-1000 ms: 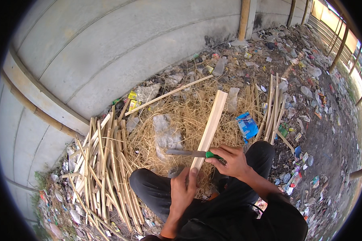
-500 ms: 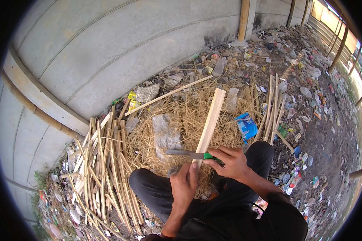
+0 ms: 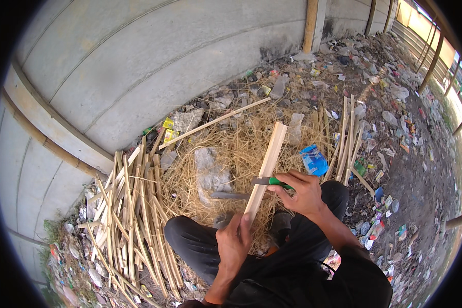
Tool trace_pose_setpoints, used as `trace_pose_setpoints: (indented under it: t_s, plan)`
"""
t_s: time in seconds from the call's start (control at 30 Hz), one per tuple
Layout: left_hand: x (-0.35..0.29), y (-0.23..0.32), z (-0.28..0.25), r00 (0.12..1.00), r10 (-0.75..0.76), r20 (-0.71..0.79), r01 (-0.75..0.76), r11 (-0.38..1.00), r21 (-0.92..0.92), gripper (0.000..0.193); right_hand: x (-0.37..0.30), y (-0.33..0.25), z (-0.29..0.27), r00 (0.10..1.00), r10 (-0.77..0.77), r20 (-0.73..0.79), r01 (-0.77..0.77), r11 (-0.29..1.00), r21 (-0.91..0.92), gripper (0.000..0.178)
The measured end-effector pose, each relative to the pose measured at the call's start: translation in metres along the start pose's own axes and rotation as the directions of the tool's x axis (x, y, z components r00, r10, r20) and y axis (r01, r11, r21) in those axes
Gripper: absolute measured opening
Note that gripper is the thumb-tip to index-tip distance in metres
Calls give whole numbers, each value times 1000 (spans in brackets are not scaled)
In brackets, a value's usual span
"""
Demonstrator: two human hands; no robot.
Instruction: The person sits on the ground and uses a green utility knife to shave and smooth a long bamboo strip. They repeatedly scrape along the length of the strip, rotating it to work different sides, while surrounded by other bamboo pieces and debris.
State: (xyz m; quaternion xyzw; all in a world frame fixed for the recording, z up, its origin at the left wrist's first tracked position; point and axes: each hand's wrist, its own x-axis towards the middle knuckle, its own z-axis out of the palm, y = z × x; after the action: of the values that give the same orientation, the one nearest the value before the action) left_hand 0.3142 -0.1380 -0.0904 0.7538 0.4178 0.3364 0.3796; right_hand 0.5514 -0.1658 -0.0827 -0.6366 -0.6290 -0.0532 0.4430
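My left hand is closed around the lower end of a pale strip that looks like split bamboo and slants up and away. A green-handled knife is in my right hand, its short dark blade lying across the strip about midway along. The blade's tip shows just past the strip's left edge. Below it, a grey blade-like piece reaches left from behind the strip; what it belongs to is hidden. Curly shavings cover the ground beneath.
Many split strips are heaped by my left knee. A few more strips lie right, near a blue packet. Beyond the shavings lies one long strip. A grey block sits ahead. A concrete wall runs behind; litter covers the ground.
My right hand and the knife have moved up along the strip, away from my left hand. The strip's far end has dropped slightly nearer to me.
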Motion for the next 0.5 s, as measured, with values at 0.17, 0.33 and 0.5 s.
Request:
trace_pose_setpoints:
  t_s: [0.17, 0.33, 0.5]
  plan:
    - [-6, -10, -4, 999, -43, 28, 42, 999, 30, 27, 3, 10, 2, 999, -15, -32, 14, 1000, -22, 24]
    - [-31, -8, -13, 982, -153, 112, 150, 988, 30, 24, 35, 82, -32, 921, 339, -194, -359, 930, -78, 29]
    - [-25, -13, -18, 974, -198, 110, 197, 980, 20, 37, 21, 62, -30, 955, 176, -239, -187, 982, -21, 26]
